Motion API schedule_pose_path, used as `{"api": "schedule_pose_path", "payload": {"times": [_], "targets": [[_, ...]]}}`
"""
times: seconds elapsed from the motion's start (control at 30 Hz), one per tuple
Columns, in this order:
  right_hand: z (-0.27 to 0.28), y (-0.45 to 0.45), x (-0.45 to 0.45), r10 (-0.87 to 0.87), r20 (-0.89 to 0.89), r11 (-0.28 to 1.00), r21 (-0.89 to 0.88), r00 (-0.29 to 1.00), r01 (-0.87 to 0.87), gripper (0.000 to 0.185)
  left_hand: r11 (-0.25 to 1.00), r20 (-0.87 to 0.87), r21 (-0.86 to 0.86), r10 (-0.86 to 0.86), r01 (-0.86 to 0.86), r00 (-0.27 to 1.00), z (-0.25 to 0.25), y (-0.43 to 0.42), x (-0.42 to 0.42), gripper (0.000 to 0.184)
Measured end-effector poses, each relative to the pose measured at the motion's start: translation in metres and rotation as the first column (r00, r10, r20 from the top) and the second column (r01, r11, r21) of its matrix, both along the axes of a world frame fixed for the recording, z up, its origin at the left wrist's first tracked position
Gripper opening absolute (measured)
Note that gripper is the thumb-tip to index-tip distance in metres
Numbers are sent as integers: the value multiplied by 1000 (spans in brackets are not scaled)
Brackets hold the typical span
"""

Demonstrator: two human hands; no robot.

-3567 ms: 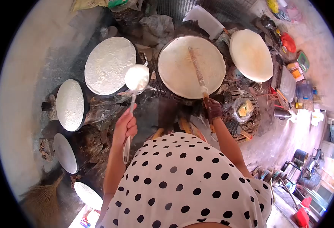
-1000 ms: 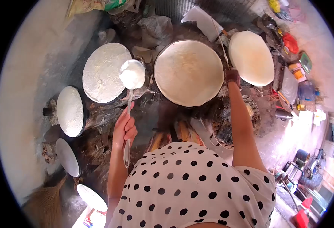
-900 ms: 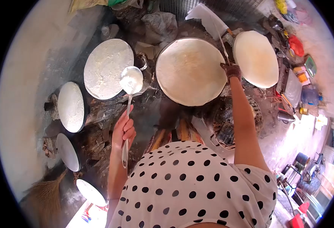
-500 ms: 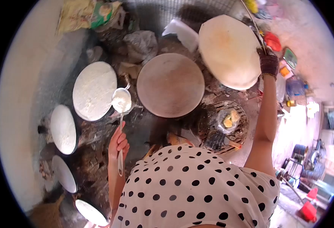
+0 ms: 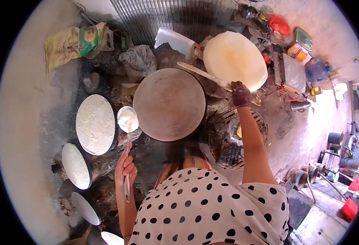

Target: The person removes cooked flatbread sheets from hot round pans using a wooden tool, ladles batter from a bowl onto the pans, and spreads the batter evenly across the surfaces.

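Observation:
My left hand (image 5: 126,167) is closed around the handle of a ladle (image 5: 128,120), whose bowl holds white batter beside a bare round griddle (image 5: 169,104). On my right hand (image 5: 241,94) is a dark glove; its fingers are wrapped round the end of a long flat wooden stick (image 5: 200,72), which points up and left. Just above that hand lies a pale round flatbread (image 5: 234,59). To the left, a griddle covered with white batter (image 5: 95,124) and a smaller batter-covered one (image 5: 76,166) stand near the wall.
Another bare griddle (image 5: 85,208) sits at the lower left. A round grate (image 5: 259,122) with a plastic bag on it is under my right forearm. A yellow and green sack (image 5: 71,45), a grey bag (image 5: 138,60) and white paper (image 5: 173,41) lie at the back.
The flatbread that covered the middle griddle is off it, and a flatbread now lies at the right. My right hand moved right with the stick, then back left. The view has shifted.

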State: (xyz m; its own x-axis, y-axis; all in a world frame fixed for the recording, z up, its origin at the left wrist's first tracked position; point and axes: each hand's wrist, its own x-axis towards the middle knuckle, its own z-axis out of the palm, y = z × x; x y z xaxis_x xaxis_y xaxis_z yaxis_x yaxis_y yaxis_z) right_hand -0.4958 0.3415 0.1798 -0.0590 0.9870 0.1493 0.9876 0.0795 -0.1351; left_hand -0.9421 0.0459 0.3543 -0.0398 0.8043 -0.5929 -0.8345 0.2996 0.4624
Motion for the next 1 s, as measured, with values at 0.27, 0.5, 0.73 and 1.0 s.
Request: {"api": "schedule_pose_path", "payload": {"times": [0.27, 0.5, 0.73, 1.0], "targets": [[-35, -34, 6, 2, -493, 962, 240, 870, 134, 29, 995, 447, -99, 47, -3, 893, 33, 35, -22, 38], [67, -190, -6, -145, -724, 976, -218, 674, -24, 38, 855, -750, -100, -400, 508, 527, 84, 76, 16, 43], [133, -251, -52, -11, -528, 999, -35, 849, -9, 34, 768, -427, 7, -577, 641, 696, -35, 162, 70, 36], [51, -249, -84, -72, -318, 984, -176, 945, 16, 40, 783, -653, -41, -491, 620, 577, -152, 187, 96, 41]]}}
